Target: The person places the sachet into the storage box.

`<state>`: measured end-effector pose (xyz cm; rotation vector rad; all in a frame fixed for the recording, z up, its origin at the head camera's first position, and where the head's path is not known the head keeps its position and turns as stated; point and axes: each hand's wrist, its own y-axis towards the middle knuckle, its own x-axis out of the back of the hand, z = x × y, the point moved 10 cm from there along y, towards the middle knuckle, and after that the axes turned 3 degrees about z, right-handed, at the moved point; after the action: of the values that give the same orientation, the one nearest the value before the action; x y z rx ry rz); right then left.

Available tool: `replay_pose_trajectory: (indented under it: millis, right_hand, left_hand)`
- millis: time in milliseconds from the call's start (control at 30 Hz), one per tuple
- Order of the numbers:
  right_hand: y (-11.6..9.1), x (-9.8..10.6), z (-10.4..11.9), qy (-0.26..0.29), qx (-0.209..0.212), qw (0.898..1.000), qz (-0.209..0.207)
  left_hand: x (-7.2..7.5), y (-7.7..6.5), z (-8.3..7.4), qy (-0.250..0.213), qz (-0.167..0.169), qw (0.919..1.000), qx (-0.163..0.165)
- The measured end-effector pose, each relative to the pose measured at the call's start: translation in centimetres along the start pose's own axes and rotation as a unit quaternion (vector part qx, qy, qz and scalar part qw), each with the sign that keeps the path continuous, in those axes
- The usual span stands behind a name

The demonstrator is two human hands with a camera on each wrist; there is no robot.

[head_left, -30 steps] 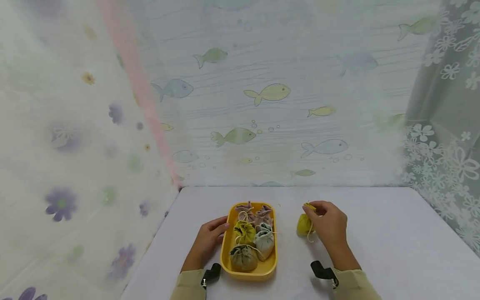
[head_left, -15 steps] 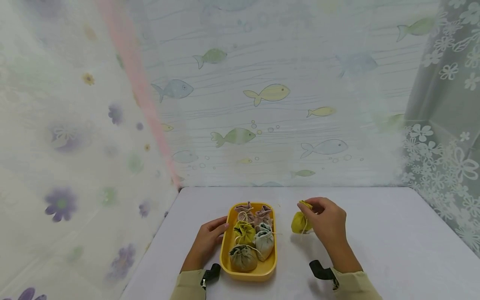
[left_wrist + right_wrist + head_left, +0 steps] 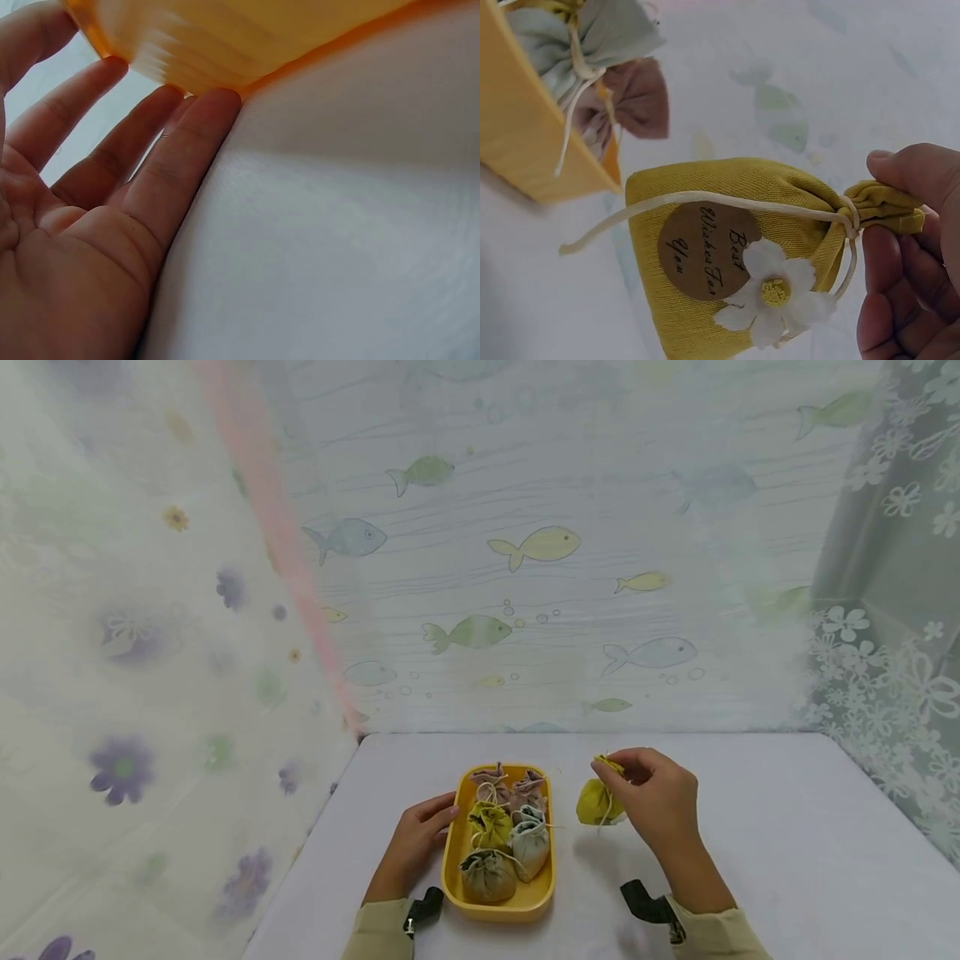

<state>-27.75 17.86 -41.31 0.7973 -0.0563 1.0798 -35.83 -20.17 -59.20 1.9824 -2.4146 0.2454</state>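
My right hand (image 3: 660, 793) pinches the gathered neck of a yellow drawstring pouch (image 3: 597, 802), which hangs above the table to the right of the tray. In the right wrist view the pouch (image 3: 720, 255) shows a cream cord, a white cloth flower (image 3: 772, 294) and a round brown tag (image 3: 705, 251) reading "Best Wishes For You". My left hand (image 3: 412, 839) rests with extended fingers against the left side of a yellow tray (image 3: 498, 912). Fingertips (image 3: 221, 101) touch the tray's wall (image 3: 247, 45) in the left wrist view.
Inside the tray are another yellow pouch (image 3: 491, 827), an olive-brown pouch (image 3: 487, 877), a pale grey-green pouch (image 3: 529, 847) and mauve pouches (image 3: 528, 789) at the far end. A white cloth covers the table (image 3: 787, 843); a fish-printed curtain (image 3: 555, 610) hangs behind it.
The right hand has raised the yellow pouch slightly and carried it a little left, toward the tray. The left hand and the tray have stayed in place.
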Motion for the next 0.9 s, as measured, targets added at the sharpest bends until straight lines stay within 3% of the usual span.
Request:
replay_pose_trajectory:
  millis: [300, 900]
  right_hand:
    - [-0.3, -0.2, 2.7, 0.028, 0.027, 0.998, 0.041]
    - [-2.6, -2.9, 7.0, 0.084, 0.063, 0.986, 0.131]
  left_hand:
    - [-0.2, -0.1, -0.4, -0.005, 0.008, 0.9999, -0.01]
    - [-0.1, 0.1, -0.1, -0.008, 0.004, 1.0, -0.005]
